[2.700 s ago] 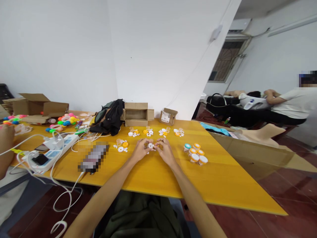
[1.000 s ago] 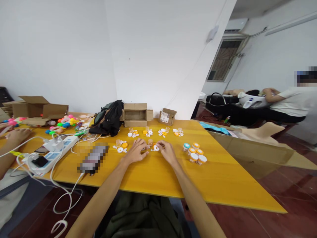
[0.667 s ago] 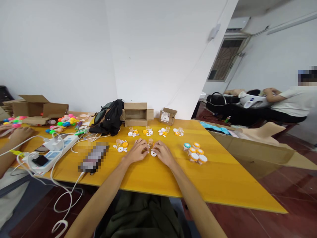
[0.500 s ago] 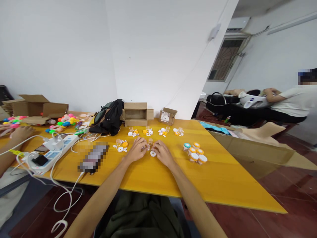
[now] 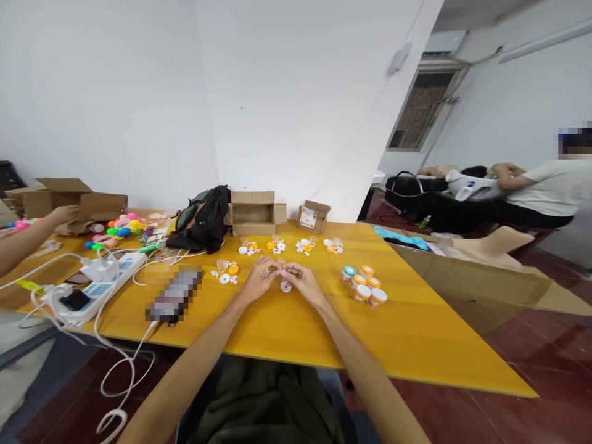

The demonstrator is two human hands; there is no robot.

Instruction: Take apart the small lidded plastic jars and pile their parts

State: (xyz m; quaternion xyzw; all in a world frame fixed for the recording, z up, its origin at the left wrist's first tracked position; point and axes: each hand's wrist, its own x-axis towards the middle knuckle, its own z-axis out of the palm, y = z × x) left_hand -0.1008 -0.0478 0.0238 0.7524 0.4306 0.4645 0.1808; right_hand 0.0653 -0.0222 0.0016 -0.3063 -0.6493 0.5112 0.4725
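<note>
My left hand (image 5: 259, 279) and my right hand (image 5: 301, 283) meet fingertip to fingertip above the table. Both are closed in a pinch on a small white part (image 5: 282, 272), mostly covered by the fingers. Just below them lies a white disc with a hole (image 5: 285, 288). A clear plastic cup (image 5: 281, 262) stands right behind the fingertips, partly hidden. Small white pieces (image 5: 267, 272) with dark dots show beside my left fingers. To the left is a set with a clear cup (image 5: 221, 266), a yellow lid (image 5: 234, 269) and a white disc (image 5: 224, 279).
Several lidded cups (image 5: 365, 283) cluster at the right. More sets of parts (image 5: 305, 245) line the back, before cardboard boxes (image 5: 253, 213). A phone (image 5: 174, 296), a power strip (image 5: 111, 287) and cables lie left. A co-worker's arm (image 5: 32, 240) reaches in near colourful balls (image 5: 124, 225).
My hands have come together, fingertips now touching around the small white part. At the far left, the co-worker's arm has lifted and reached toward the cardboard box.
</note>
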